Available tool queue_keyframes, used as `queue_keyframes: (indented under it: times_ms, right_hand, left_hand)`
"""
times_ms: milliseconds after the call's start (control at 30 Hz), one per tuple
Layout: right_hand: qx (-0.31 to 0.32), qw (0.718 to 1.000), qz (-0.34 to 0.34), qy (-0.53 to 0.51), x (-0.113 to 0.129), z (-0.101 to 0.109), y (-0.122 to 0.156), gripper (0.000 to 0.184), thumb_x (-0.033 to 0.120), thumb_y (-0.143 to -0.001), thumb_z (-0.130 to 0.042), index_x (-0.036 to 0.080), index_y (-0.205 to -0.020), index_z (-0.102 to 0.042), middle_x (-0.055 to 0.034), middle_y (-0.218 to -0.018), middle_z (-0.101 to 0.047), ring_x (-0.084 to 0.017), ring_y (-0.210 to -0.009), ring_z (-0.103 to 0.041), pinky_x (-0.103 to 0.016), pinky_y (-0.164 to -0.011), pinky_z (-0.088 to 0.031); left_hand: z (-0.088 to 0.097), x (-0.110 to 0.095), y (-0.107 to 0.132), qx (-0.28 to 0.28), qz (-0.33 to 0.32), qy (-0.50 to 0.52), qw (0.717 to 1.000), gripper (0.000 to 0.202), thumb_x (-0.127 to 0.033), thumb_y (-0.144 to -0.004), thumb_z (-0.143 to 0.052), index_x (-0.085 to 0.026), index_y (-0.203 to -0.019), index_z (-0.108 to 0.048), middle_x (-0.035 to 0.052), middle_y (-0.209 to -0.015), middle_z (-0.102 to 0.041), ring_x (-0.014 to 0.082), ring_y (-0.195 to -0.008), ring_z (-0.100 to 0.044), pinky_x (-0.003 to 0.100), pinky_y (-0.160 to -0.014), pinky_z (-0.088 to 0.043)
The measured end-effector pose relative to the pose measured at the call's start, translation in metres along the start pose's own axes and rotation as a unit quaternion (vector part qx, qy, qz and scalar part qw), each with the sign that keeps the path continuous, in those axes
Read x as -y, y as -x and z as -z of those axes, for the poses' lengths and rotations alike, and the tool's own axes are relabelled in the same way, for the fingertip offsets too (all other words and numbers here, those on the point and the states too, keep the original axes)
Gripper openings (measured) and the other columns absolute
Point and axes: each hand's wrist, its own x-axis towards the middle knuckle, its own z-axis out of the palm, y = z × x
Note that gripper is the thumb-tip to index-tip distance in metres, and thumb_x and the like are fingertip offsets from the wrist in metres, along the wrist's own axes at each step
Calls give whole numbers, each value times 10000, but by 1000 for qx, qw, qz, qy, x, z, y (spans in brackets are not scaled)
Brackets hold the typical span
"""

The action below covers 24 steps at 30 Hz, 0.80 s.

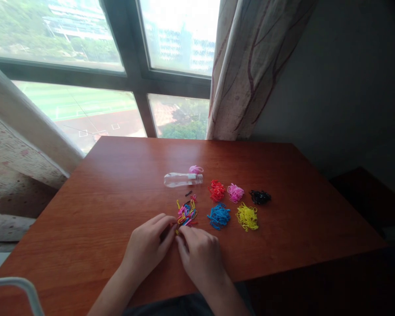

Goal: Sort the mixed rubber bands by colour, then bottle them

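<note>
Right hand near table's front edge

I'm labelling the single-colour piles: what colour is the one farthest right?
The farthest-right pile is black; it shows best in the head view.

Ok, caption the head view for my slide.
Left hand and right hand at a mixed pile of small pieces, five single-colour piles at right, a clear bottle behind.

Home-like room, wooden desk by window, patterned curtain, sports field outside
</note>
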Motion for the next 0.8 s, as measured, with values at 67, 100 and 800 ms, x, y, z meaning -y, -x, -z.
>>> queue_keyframes:
  times_ms: [67, 100, 800]
  right_hand:
    - [-3, 1000, -6, 9, 0, -2, -1, 108, 155, -910, -551, 245, -892, -609, 9, -783, -684, -180, -716, -639, -266, -613, -344]
    - [-6, 1000, -5, 12, -1, -2, -1, 119, 145, -904, -546, 243, -873, -605, 10, -770, -679, -178, -708, -637, -264, -607, -339]
    - [-253, 953, -124, 115, -121, 91, 37, 354, 464, -964, -527, 177, -888, -721, -19, -641, -679, -153, -521, -641, -236, -537, -460]
  left_hand:
    - [1, 0, 0, -3, 2, 17, 1000, 141, -277, -944, -515, -239, -938, -651, -11, -874, -688, 142, -768, -656, 239, -689, -464]
    - [2, 0, 0, -5, 2, 24, 1000, 140, -272, -944, -514, -236, -939, -650, -8, -874, -688, 142, -770, -655, 239, -692, -467]
    - [2, -3, -1, -10, -19, -26, 999, 179, -304, -954, -490, -239, -907, -650, -7, -816, -684, 140, -711, -653, 232, -626, -441]
